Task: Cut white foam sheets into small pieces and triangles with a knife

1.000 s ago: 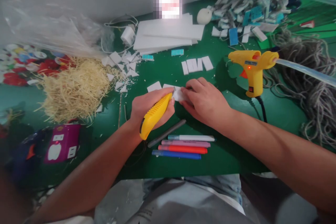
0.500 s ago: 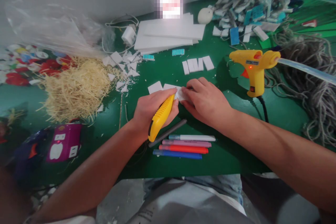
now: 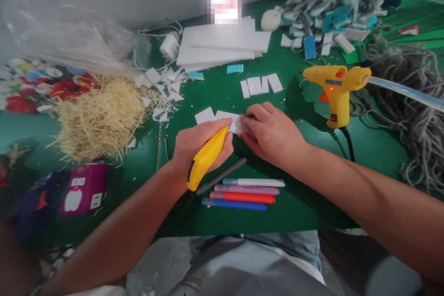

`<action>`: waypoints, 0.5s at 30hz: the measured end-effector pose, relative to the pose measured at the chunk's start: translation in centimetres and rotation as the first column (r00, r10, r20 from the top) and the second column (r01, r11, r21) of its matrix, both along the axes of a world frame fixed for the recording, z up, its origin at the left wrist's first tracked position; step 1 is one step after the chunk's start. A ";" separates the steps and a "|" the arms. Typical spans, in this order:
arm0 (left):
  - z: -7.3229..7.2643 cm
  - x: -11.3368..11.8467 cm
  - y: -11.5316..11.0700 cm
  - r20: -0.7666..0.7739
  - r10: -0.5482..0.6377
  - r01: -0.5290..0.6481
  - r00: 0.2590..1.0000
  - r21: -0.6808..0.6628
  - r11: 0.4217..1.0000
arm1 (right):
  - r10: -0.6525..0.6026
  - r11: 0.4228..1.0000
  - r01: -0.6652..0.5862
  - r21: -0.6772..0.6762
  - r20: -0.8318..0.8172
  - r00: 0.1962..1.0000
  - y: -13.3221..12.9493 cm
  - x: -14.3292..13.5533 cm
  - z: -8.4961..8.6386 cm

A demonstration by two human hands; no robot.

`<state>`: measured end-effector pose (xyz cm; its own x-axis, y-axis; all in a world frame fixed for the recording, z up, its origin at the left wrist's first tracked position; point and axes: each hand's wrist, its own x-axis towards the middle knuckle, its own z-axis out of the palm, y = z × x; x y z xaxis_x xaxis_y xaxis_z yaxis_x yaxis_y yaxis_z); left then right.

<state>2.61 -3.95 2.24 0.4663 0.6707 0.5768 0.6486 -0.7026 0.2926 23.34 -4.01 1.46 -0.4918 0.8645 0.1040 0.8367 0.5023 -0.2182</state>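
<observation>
Gripping a yellow cutter (image 3: 208, 159), the left hand (image 3: 187, 148) is curling its fingers tightly around the handle and pointing the front end at a white piece (image 3: 236, 126), which is lying on the green table (image 3: 298, 212) between the two hands; the right hand (image 3: 274, 129) is closing its bent fingers and thumb on the right end of that piece (the fingers are partly hiding it), while four markers (image 3: 246, 190) and a grey stick (image 3: 222, 176) are resting nearer the body, and a yellow glue gun (image 3: 338, 97) is sitting off to the right, apart from both hands
</observation>
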 end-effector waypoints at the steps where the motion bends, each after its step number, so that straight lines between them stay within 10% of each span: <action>1: 0.0 0.0 0.0 -0.003 0.005 -0.005 1.000 -0.007 1.000 | -0.001 1.000 0.001 -0.003 0.003 1.000 0.0 0.0 0.0; 15: -0.3 -0.1 0.3 0.016 -0.007 0.008 1.000 -0.024 1.000 | 0.016 1.000 -0.016 0.003 -0.023 1.000 0.0 0.1 0.1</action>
<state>2.49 -3.64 1.92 0.4622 0.6809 0.5680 0.6385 -0.7001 0.3197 23.42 -4.00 1.54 -0.5028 0.8563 0.1181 0.8234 0.5160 -0.2362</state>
